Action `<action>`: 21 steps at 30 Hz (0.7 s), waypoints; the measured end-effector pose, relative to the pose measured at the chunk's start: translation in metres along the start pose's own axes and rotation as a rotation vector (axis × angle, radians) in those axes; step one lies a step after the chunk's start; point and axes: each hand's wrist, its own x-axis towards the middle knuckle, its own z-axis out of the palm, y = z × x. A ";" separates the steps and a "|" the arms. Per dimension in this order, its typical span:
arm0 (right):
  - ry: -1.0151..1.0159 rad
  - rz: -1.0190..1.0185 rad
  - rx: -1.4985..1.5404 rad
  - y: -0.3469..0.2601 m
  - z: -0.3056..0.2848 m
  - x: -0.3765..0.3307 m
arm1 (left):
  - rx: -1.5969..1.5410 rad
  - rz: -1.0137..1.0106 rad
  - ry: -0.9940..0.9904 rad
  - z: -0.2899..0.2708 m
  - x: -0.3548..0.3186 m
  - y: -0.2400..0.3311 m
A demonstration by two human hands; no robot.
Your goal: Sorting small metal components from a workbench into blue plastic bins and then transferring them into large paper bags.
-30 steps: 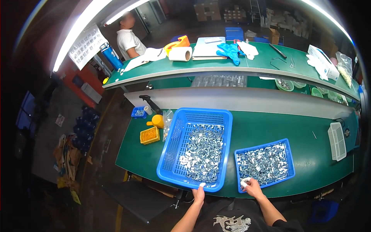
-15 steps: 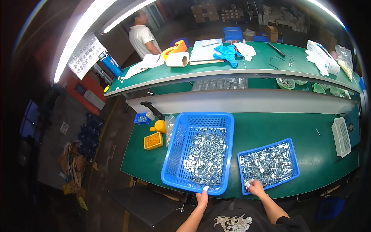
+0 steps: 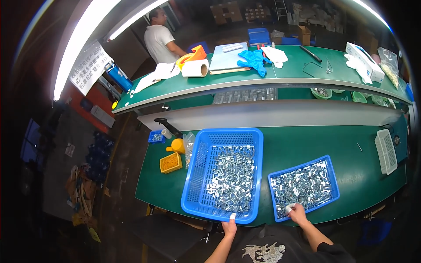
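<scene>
A large blue perforated plastic basket (image 3: 189, 193) stands on the green table, partly filled with small shiny metal pieces (image 3: 230, 179). My left hand (image 3: 229, 226) grips its near rim, the white-covered thumb on top and the other fingers hidden below. To its right a smaller, shallower blue basket (image 3: 337, 186) holds a layer of similar metal pieces (image 3: 302, 184). My right hand (image 3: 297, 214) reaches over this basket's near edge, its white-covered fingertips curled together at the pieces. What those fingertips hold is too small to make out.
Left of the large basket are a yellow box (image 3: 171, 163) of orange bits, a yellow cup (image 3: 177, 146), a clear bag (image 3: 189, 147) and a small blue tray (image 3: 156, 136). A white basket (image 3: 386, 152) stands far right. A raised shelf (image 3: 280, 83) runs behind; beyond it stands a person (image 3: 160, 41).
My right hand has shifted slightly right over the pieces in the smaller basket. My left hand stays on the large basket's rim. The view has turned a little; the person behind has moved an arm.
</scene>
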 end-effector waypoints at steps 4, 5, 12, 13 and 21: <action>0.207 0.011 -0.020 0.012 -0.045 0.001 | 0.026 0.023 0.010 0.002 0.001 0.000; 0.255 0.009 -0.041 0.018 -0.057 0.003 | 0.065 0.031 0.009 0.002 0.001 0.002; 0.460 -0.028 -0.201 0.035 -0.071 -0.007 | -0.043 0.024 0.001 -0.011 -0.006 -0.003; 0.519 -0.087 -0.341 0.036 -0.067 -0.011 | -0.039 0.022 -0.005 -0.012 -0.009 -0.004; 0.615 -0.027 -0.561 0.002 -0.057 -0.019 | -0.165 -0.147 0.013 0.000 -0.003 0.004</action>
